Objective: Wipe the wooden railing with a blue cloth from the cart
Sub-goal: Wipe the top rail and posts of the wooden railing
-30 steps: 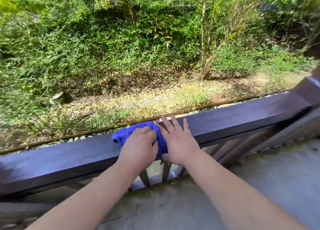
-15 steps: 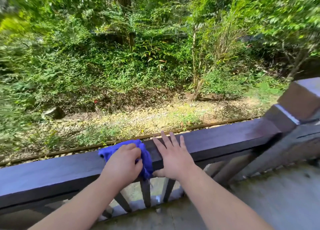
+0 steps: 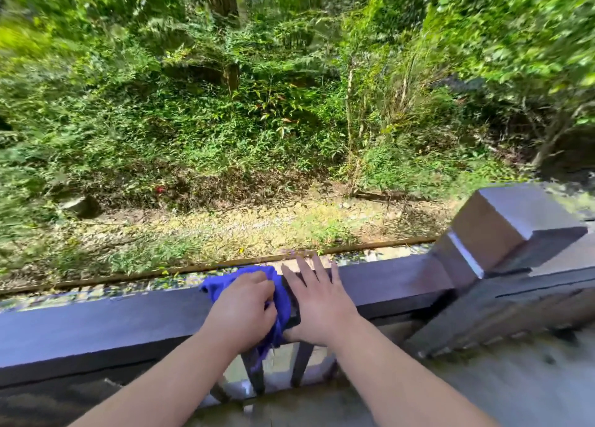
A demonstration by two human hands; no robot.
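Head view: left hand (image 3: 242, 307) bunched around blue cloth (image 3: 279, 293), pressing it on the wooden railing (image 3: 96, 323) top. Right hand (image 3: 317, 301) spread flat on the rail just right of it. Wipe looks mid-pass; stretch toward right post (image 3: 512, 230) likely left. Cart not visible.

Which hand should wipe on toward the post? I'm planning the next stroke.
Left. The left hand already grips the bunched blue cloth on the dark wooden railing. The right hand lies flat and empty on the rail, between the cloth and the square wooden post.
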